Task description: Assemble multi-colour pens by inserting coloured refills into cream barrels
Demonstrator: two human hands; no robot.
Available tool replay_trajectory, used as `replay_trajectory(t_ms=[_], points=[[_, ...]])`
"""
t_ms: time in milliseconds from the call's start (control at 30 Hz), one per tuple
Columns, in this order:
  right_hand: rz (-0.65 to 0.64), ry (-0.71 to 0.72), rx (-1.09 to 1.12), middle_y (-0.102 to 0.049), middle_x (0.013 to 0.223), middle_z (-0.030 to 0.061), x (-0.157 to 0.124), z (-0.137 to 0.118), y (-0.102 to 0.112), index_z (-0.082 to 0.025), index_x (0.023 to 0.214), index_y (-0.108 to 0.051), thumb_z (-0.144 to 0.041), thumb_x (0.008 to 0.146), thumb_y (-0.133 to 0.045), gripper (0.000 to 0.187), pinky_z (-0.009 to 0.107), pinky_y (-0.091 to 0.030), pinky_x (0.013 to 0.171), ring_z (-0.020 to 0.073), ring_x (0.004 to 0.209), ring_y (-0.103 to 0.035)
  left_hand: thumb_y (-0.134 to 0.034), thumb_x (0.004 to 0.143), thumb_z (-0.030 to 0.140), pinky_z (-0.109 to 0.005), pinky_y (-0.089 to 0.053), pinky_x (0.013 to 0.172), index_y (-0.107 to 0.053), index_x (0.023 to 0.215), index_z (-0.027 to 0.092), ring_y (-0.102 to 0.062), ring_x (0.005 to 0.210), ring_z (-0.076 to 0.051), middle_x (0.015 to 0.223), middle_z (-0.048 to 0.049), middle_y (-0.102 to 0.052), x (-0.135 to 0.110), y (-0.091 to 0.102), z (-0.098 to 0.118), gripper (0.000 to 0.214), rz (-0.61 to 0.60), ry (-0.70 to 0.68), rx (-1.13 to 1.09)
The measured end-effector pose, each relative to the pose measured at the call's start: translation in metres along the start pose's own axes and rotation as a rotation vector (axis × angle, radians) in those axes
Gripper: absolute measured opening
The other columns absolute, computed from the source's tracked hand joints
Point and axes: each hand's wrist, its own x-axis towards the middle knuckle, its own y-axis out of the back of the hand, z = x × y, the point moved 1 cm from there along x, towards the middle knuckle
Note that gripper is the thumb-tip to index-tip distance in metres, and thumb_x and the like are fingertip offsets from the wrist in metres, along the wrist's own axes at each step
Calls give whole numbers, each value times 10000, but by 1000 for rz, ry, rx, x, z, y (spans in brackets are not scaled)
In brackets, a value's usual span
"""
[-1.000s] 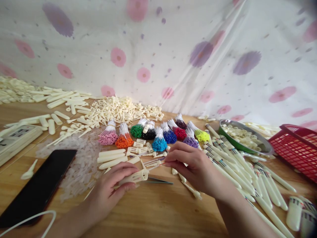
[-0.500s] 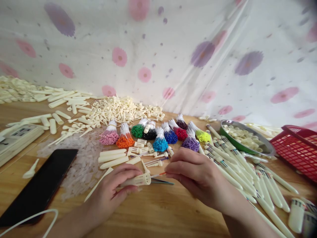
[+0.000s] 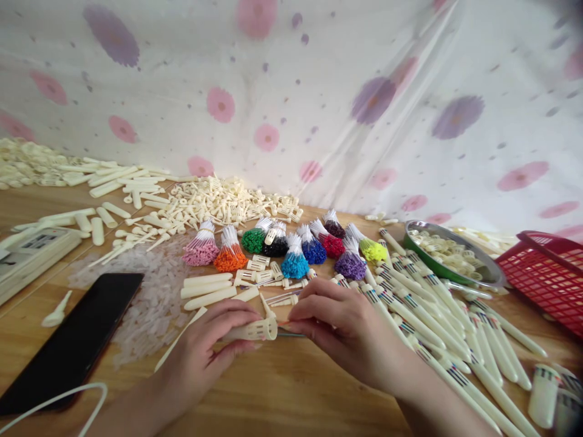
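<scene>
Clearly, in the head view, the left hand (image 3: 204, 346) has its fingers curled closed around a cream slotted barrel (image 3: 252, 330), which it holds level just above the desk (image 3: 282, 388), near the middle of the front edge. The right hand (image 3: 346, 325) pinches a thin refill (image 3: 283, 323) between thumb and forefinger, with its tip at the barrel's open mouth.

The refill looks slender and bendy. If it meets a slot at a slant, it could buckle or slip out of the pinch. It would then be hard to find among the loose cream parts and the coloured bundles (image 3: 294, 262) toward the back edge. The right forearm lies over the row of striped pens (image 3: 437, 306) on the right side, and a careless sweep could roll them.

The right fingers hide most of the refill, so its colour and how far it has gone in cannot be judged. A dark sliver under the barrel's mouth is too blurred to name. The phone (image 3: 73, 340) is cut off at the front left corner, and the basket (image 3: 542, 273) is cut off at the right edge. The contents of the bowl (image 3: 412, 244) are indistinct.
</scene>
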Motion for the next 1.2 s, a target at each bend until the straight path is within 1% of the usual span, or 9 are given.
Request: replay_trajectory(t_ms=[200,300,467,633,733,833,1033,1133,1200], points=[[-53,-113,173,-599,793,24,3,3,-19,-164,898,-625,-239,847,-606,92,198,-443,589,106,688,-553,-625,818,220,-262,-540,838,-634,1040,267,-661,947,-178,1000,-19,-699,3,2,2,227,1,-5,9],[-85,-174,247,-612,801,7,3,2,-15,-170,974,-607,-236,802,-662,193,169,-437,544,85,650,-549,-623,820,219,-268,-540,831,-635,1035,265,-665,935,-180,993,-23,-699,5,4,2,220,11,-13,-11],[-102,-167,219,-624,825,15,4,0,1,-175,926,-623,-200,835,-617,95,190,-447,584,95,691,-559,-632,817,226,-271,-545,801,-638,1021,258,-667,908,-185,985,-41,-691,3,4,0,207,4,-25,-49],[-224,-173,-57,-617,806,17,1,11,9,-177,888,-625,-203,872,-556,76,230,-420,629,117,718,-554,-603,827,177,-308,-526,801,-608,1013,245,-636,918,-198,978,-56,-655,3,4,-5,198,-42,-17,-173],[-430,-203,-249,-627,902,39,-2,24,-3,-171,924,-619,-218,785,-661,152,272,-428,675,171,810,-569,-576,828,139,-309,-521,776,-578,963,237,-624,902,-199,954,-61,-626,3,4,-7,167,-61,14,-277],[-528,-189,-334,-614,981,69,-4,35,-22,-141,967,-597,-210,732,-707,269,319,-441,749,220,902,-562,-571,828,128,-290,-528,731,-536,923,245,-625,837,-173,934,-44,-604,1,3,-7,154,-29,59,-391],[-558,-122,-409,-628,919,64,-2,48,-40,-140,878,-588,-130,830,-566,53,297,-434,729,201,844,-582,-579,828,129,-287,-528,740,-543,937,254,-614,852,-168,955,-43,-591,0,3,-8,170,-39,68,-463],[-540,-188,-446,-636,789,42,-1,45,-27,-145,828,-573,-94,859,-499,96,260,-411,617,169,693,-589,-578,838,150,-287,-518,772,-575,972,257,-619,887,-177,947,-46,-611,0,4,-10,172,-55,61,-449],[-448,-244,-436,-621,719,24,-1,40,-11,-157,832,-558,-110,887,-464,118,248,-391,553,155,613,-572,-593,835,172,-290,-515,791,-602,985,257,-627,896,-185,932,-48,-639,-1,4,-10,173,-64,91,-431]])
